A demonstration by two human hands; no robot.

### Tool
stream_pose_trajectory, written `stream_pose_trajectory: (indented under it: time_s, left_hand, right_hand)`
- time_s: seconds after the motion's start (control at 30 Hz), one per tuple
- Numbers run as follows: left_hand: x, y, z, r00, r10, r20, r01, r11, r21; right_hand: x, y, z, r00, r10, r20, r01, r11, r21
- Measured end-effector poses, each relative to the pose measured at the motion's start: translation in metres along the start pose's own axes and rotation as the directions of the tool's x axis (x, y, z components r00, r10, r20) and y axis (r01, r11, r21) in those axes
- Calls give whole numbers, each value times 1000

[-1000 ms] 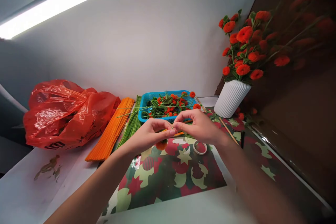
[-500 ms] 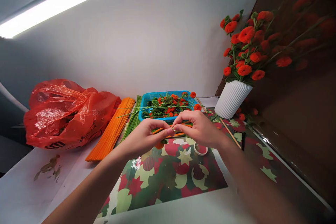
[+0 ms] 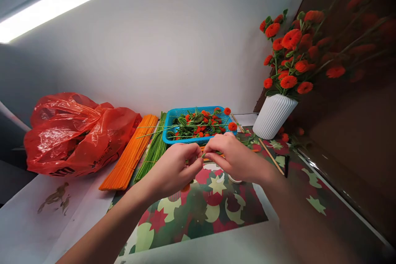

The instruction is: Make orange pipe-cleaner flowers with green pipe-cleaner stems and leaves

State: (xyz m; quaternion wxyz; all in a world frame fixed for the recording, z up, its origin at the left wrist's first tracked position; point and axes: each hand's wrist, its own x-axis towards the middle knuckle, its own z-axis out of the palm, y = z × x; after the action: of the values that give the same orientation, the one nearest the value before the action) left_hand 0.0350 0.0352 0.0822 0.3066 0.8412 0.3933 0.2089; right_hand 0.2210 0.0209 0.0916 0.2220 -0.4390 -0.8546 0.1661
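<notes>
My left hand (image 3: 182, 167) and my right hand (image 3: 230, 152) meet over the patterned mat, in front of the blue basket. Both are closed, fingertips pinching a short bit of green pipe cleaner (image 3: 203, 155) that shows between them. The rest of it is hidden by the fingers. Under my left hand a small orange flower head (image 3: 186, 187) partly shows; whether it joins the green piece I cannot tell. Orange pipe cleaners (image 3: 255, 150) lie behind the hands, mostly covered. A white ring (image 3: 235, 180), perhaps a tape roll, is partly hidden below my right hand.
The blue basket (image 3: 167, 132) holds orange flowers with green leaves. Left of it lie bundles of green pipe cleaners (image 3: 151, 154) and orange pipe cleaners (image 3: 130, 152), then a red plastic bag (image 3: 80, 136). A white vase (image 3: 275, 116) of flowers and a thin stick (image 3: 271, 156) are at right.
My left fingers have curled in more, and the green piece between the fingertips shows more. My right hand has shifted slightly lower and covers more of the white ring. The view has shifted slightly.
</notes>
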Motion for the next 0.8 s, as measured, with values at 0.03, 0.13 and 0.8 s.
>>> stream_pose_trajectory:
  time_s: [0.03,0.13,0.8]
  left_hand:
    - [0,-1,0,999,43,1,-43,997,65]
    - [4,-7,-2,978,208,23,-207,943,262]
    - [23,-45,-44,762,616,-200,-376,672,638]
  right_hand:
    - [0,-2,1,1000,-4,16,5,1000,-23]
    - [0,-5,7,998,-2,58,3,1000,-24]
    - [1,15,6,877,9,480,-378,629,680]
